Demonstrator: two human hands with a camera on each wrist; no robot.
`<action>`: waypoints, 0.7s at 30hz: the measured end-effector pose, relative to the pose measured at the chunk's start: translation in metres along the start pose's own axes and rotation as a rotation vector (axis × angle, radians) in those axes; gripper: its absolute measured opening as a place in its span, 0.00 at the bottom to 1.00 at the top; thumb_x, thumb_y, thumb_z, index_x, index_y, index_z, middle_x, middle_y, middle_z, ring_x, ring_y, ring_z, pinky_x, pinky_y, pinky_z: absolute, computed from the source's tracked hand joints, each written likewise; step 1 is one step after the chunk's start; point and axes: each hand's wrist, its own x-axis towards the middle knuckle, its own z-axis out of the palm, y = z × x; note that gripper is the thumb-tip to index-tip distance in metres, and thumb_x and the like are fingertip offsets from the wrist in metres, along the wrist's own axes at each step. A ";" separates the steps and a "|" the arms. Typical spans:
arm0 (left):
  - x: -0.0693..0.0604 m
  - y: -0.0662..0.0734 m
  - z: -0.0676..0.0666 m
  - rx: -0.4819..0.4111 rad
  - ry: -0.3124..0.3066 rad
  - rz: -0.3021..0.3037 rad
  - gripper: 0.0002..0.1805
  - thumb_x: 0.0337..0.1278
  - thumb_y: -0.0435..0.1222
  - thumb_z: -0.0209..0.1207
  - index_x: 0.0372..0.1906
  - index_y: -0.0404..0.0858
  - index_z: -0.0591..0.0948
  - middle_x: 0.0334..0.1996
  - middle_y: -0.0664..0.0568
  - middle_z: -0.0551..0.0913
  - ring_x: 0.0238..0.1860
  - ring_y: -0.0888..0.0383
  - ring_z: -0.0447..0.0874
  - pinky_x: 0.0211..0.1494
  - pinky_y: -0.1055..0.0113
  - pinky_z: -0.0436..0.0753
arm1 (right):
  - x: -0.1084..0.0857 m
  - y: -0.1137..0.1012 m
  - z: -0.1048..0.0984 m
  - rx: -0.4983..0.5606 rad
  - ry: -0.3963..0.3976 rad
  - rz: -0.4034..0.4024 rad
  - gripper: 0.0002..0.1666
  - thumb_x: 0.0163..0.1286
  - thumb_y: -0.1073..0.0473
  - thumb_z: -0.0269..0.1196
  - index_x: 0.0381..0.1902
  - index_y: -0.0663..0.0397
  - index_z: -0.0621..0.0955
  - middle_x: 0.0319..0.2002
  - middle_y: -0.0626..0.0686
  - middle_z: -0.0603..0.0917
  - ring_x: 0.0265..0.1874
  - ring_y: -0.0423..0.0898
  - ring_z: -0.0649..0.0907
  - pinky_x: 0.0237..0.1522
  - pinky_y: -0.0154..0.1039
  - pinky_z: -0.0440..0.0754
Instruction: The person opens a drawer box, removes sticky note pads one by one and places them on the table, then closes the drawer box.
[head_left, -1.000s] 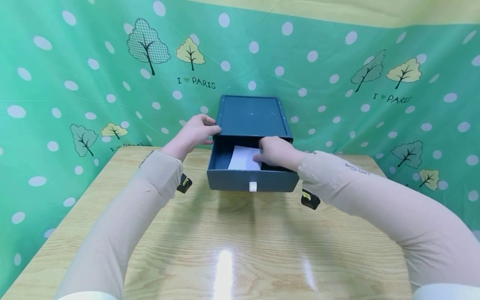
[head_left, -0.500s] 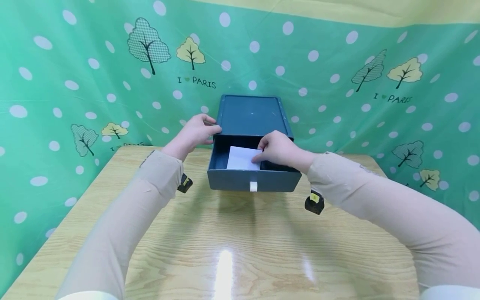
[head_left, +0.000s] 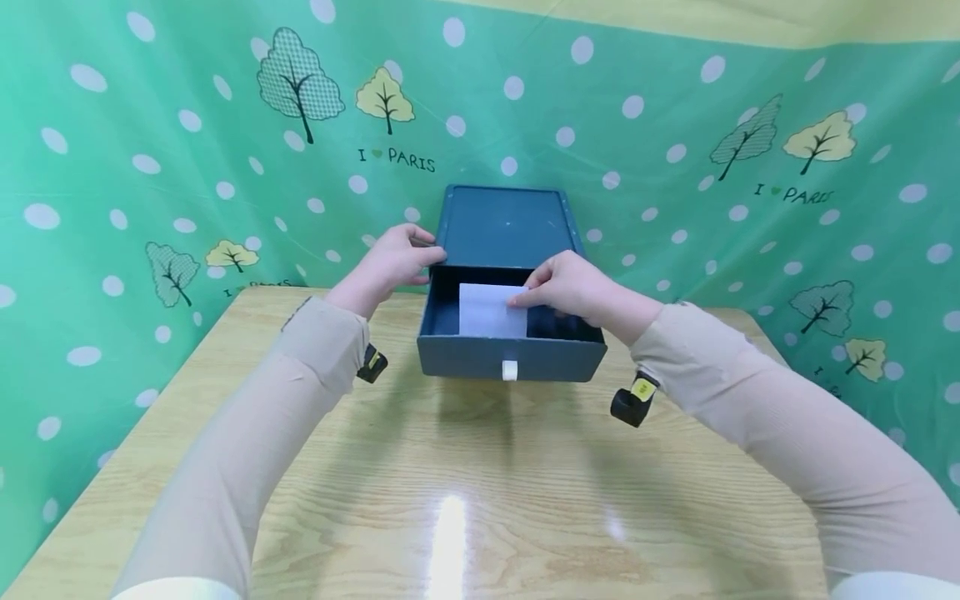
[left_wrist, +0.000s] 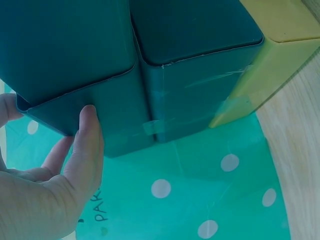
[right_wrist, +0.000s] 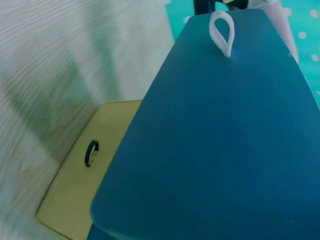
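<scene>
Drawer (head_left: 446, 308) open from above, though partly covered by the right hand (head_left: 573, 290); front wall (head_left: 461, 357) bars near-side entry; paper (head_left: 486, 312) screens the interior left of that hand. Housing (head_left: 506, 227) blocks the left hand's (head_left: 393, 260) right side. Passage available between the forearms (head_left: 251, 442), over the tabletop (head_left: 540, 467).
</scene>
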 end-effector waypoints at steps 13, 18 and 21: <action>-0.003 0.003 0.000 -0.005 0.005 0.001 0.27 0.66 0.36 0.53 0.66 0.31 0.62 0.65 0.39 0.64 0.63 0.47 0.70 0.61 0.57 0.79 | 0.000 0.009 -0.021 0.493 -0.012 0.022 0.14 0.65 0.58 0.63 0.18 0.52 0.83 0.13 0.44 0.59 0.14 0.42 0.57 0.17 0.31 0.55; -0.002 0.002 0.000 -0.002 0.012 0.001 0.27 0.66 0.37 0.53 0.65 0.31 0.62 0.65 0.39 0.64 0.63 0.47 0.70 0.61 0.57 0.79 | -0.001 0.012 -0.023 0.614 -0.025 0.022 0.13 0.66 0.59 0.61 0.21 0.51 0.83 0.14 0.44 0.60 0.13 0.40 0.57 0.16 0.29 0.55; -0.002 0.001 0.001 0.000 0.013 -0.001 0.27 0.66 0.37 0.53 0.65 0.32 0.62 0.65 0.40 0.65 0.62 0.47 0.70 0.61 0.58 0.79 | -0.004 0.015 -0.027 0.726 -0.065 0.013 0.13 0.68 0.61 0.59 0.24 0.50 0.85 0.14 0.44 0.66 0.12 0.39 0.58 0.15 0.27 0.55</action>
